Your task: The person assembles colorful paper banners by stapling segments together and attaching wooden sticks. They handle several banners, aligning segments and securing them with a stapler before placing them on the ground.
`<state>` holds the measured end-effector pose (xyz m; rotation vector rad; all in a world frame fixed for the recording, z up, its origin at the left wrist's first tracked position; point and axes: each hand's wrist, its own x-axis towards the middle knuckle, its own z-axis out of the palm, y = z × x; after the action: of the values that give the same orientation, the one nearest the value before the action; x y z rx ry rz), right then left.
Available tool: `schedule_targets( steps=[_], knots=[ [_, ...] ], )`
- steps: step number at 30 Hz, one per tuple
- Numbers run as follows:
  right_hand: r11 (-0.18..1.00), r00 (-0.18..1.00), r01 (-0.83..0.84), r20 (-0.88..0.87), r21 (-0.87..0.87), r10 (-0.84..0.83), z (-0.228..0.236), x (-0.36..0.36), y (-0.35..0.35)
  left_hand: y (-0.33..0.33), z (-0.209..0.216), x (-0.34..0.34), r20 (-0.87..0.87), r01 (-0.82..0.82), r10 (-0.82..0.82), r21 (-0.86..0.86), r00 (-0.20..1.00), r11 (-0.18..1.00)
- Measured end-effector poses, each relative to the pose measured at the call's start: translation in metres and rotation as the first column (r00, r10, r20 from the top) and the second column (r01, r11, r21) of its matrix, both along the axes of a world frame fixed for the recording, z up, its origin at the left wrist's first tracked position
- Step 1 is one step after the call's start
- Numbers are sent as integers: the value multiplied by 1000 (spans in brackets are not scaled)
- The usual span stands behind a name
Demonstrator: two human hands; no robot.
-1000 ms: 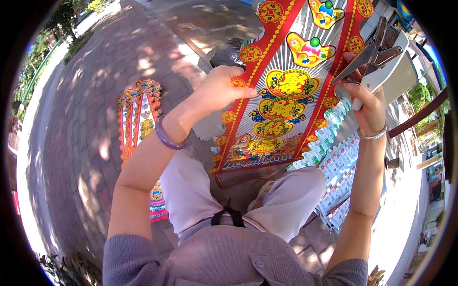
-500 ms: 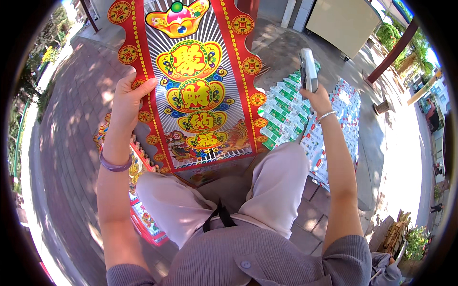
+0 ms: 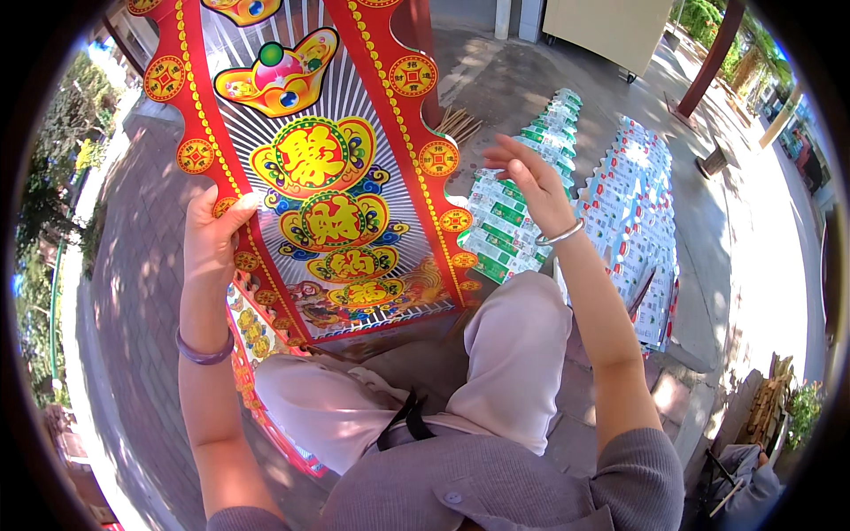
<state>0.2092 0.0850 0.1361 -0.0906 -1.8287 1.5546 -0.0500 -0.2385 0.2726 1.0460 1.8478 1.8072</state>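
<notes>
A tall red panel with scalloped edges (image 3: pixel 409 159) stands upright before my knees. It is printed with gold coins, an ingot and yellow lettering on a silver rayed middle. My left hand (image 3: pixel 211 237) grips its left edge, thumb on the printed face and fingers hidden behind. To the right of the panel my right hand (image 3: pixel 538 188) is raised with nothing in it, the fingers stretched out and apart. Beyond it lie green-and-white scalloped sheets (image 3: pixel 500 226) on the ground.
Blue-and-white patterned sheets (image 3: pixel 627 199) lie at the right. Thin wooden sticks (image 3: pixel 459 124) lie behind the panel. More printed panels (image 3: pixel 252 341) rest by my left knee. A beige cabinet on wheels (image 3: pixel 606 31) and a dark red post (image 3: pixel 713 57) stand farther off.
The white-and-dark stapler-like tool in my right hand is gone from it and not in view; that hand has opened and lies farther left. The panel has shifted left in view, my left hand still gripping it.
</notes>
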Motion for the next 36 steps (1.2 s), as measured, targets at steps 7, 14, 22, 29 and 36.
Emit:
schedule_targets(
  steps=[7, 14, 22, 29, 36],
  knots=[
    [922, 916, 314, -325, 224, -233, 107, -36, -98, -11, -2, 2, 47, -58, 51, 166, 998, 984],
    [915, 881, 367, -379, 170, -283, 110, -50, -95, -13, -5, 5, 36, -36, 31, 144, 999, 989],
    [948, 917, 301, -305, 103, -258, 101, -54, -98, -14, 5, 10, 0, 56, -56, 58, 998, 997],
    [924, 901, 357, -310, 139, -302, 98, -57, -100, -15, 4, 8, -77, 62, -60, 16, 995, 998],
    [960, 930, 263, -292, 99, -224, 90, -55, -95, -10, -8, 12, -53, 22, -17, 98, 998, 995]
  ],
)
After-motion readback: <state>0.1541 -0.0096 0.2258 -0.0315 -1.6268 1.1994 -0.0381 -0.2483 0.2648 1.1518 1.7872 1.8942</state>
